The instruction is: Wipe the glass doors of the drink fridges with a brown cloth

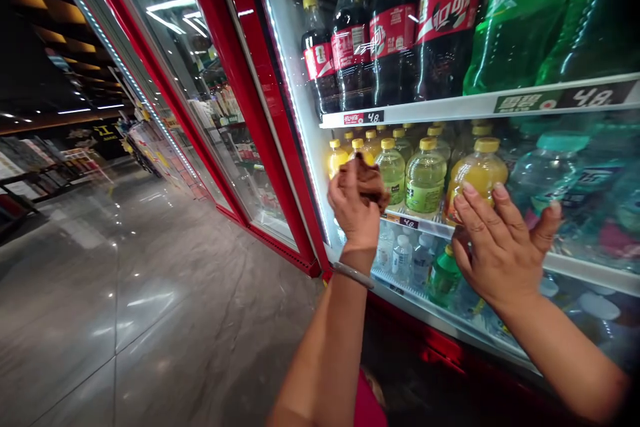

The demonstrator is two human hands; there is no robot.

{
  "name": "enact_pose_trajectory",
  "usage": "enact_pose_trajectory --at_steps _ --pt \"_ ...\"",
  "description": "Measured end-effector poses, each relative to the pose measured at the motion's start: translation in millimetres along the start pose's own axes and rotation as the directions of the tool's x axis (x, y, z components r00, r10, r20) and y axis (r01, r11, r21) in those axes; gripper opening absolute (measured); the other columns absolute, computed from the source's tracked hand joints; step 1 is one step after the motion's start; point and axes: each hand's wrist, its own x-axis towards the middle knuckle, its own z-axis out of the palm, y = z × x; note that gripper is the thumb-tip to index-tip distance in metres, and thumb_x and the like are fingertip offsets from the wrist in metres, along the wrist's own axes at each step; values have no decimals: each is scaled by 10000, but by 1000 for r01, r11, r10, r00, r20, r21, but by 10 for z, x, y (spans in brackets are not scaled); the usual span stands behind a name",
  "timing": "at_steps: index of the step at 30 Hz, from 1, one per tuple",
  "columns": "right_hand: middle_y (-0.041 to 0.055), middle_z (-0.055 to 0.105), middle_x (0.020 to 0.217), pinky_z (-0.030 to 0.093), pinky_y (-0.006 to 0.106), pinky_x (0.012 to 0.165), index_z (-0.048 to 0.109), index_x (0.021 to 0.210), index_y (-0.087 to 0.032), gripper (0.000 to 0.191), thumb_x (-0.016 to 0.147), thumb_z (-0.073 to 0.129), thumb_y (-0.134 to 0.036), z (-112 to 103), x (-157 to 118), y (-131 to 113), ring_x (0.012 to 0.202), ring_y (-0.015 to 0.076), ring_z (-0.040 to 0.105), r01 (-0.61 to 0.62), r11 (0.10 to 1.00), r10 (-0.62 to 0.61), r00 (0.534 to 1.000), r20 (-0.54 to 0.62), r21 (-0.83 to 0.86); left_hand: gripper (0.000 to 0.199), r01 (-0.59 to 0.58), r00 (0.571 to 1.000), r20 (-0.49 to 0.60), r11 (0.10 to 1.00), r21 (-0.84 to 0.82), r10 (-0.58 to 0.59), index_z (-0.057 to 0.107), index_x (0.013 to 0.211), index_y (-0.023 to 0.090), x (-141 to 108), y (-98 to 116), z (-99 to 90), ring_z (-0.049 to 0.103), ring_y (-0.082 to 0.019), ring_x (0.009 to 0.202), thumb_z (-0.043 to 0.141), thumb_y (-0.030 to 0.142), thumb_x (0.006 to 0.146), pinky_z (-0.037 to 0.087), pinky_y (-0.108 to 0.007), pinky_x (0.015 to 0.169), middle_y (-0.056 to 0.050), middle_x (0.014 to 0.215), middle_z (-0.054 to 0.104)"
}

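Note:
In my left hand [355,210], closed round it, is a crumpled brown cloth [369,180]. It is in front of the left end of the shelf of juice bottles, partly covering a yellow bottle [337,159]. My right hand [505,247] is open with fingers spread, in front of a large orange juice bottle [477,170]. Its fingertips overlap that bottle; whether they touch it or a glass pane is unclear. Pale green bottles [425,177] stand between my two hands. A bracelet [353,275] circles my left wrist.
Red-framed coolers [235,80] run off to the left. Cola bottles [393,33] and green soda bottles [520,20] stand on the upper shelf [430,110]. Smaller water bottles [401,255] occupy the lower shelf. Shiny grey floor [165,320] lies at left, with store displays [55,177] farther back.

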Motion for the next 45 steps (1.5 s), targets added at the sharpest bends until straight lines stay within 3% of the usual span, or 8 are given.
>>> enact_pose_trajectory --at_steps 9,18,24,27,30,37,42,45 --pt "26 546 1523 85 700 1289 345 1592 -382 705 943 574 -231 14 1 -7 1474 341 456 -26 999 28 998 -48 42 378 -599 795 47 795 -99 605 679 1216 359 -671 344 126 484 -276 1296 695 300 843 505 -432 1114 -55 1393 523" --pt "-4 438 1608 -66 484 1338 223 1632 -331 718 995 543 -245 174 646 -331 1566 201 300 237 971 -236 971 -36 13 467 -301 950 -115 951 -73 292 605 1275 241 -213 166 114 484 -300 1290 702 209 820 497 -485 1098 -138 1412 449" --pt "5 408 1623 -86 444 1335 157 1646 -300 714 1014 467 -178 227 694 -282 1566 173 287 327 945 -325 942 86 -11 426 -391 916 39 910 -139 400 639 1252 276 -174 -17 24 488 -288 1303 645 163 842 459 -471 1144 -101 1407 504" --pt "-14 368 1643 -66 448 1335 153 1641 -352 736 1000 440 -129 221 641 -272 1560 175 301 334 943 -331 937 115 -6 517 6 997 78 1000 -12 -5 625 1297 282 118 -330 -95 490 -296 1347 626 79 821 452 -471 1152 -108 1447 488" --pt "-22 359 1645 -40 459 1341 178 1638 -349 736 993 477 -160 242 652 -325 1561 194 305 339 939 -331 936 116 -58 565 208 974 83 977 36 -211 556 1384 187 158 -369 -145 468 -331 1396 650 135 829 418 -504 1192 -177 1479 453" --pt "19 427 1611 63 443 1352 180 1650 -260 732 984 474 -194 274 627 -362 1542 201 354 334 941 -330 942 64 -60 669 -280 958 30 955 -96 284 425 1530 301 -489 111 69 321 -355 1538 663 450 923 397 -588 1204 -153 1637 305" --pt "16 388 1640 100 499 1338 274 1623 -324 679 988 492 -225 284 592 -313 1543 233 357 369 927 -362 927 97 -71 462 -482 865 109 872 -86 490 598 1373 435 -480 -224 114 442 -286 1470 684 437 919 409 -524 1222 -62 1498 466" --pt "-17 349 1658 98 516 1333 361 1578 -387 636 985 504 -208 277 593 -314 1551 236 341 371 925 -361 925 118 -76 494 -400 907 113 914 -69 406 600 1380 366 -305 -454 78 431 -291 1462 710 415 900 414 -495 1225 -83 1527 443"
